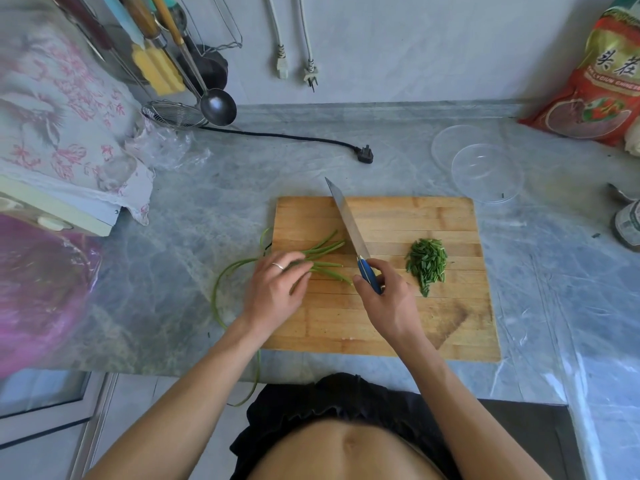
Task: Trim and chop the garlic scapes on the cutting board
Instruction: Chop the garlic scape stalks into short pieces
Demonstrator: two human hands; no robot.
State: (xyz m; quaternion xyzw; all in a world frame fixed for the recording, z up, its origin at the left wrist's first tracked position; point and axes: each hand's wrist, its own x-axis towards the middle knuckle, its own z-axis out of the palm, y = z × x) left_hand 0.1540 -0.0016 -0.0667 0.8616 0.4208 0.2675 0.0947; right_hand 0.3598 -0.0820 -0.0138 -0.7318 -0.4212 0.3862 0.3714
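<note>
A wooden cutting board lies on the grey marble counter. Several long green garlic scapes rest across its left part, their cut ends pointing right and their curved tails hanging off the board's left edge and over the counter front. My left hand presses down on the scapes. My right hand grips the blue handle of a knife, whose blade points away and to the left, just right of the scape ends. A pile of chopped green pieces sits on the board's right part.
Two clear glass bowls stand behind the board on the right, by a red food bag. A black cord and plug lie behind the board. Ladles and a strainer hang at back left beside a cloth-covered appliance. A pink bag sits far left.
</note>
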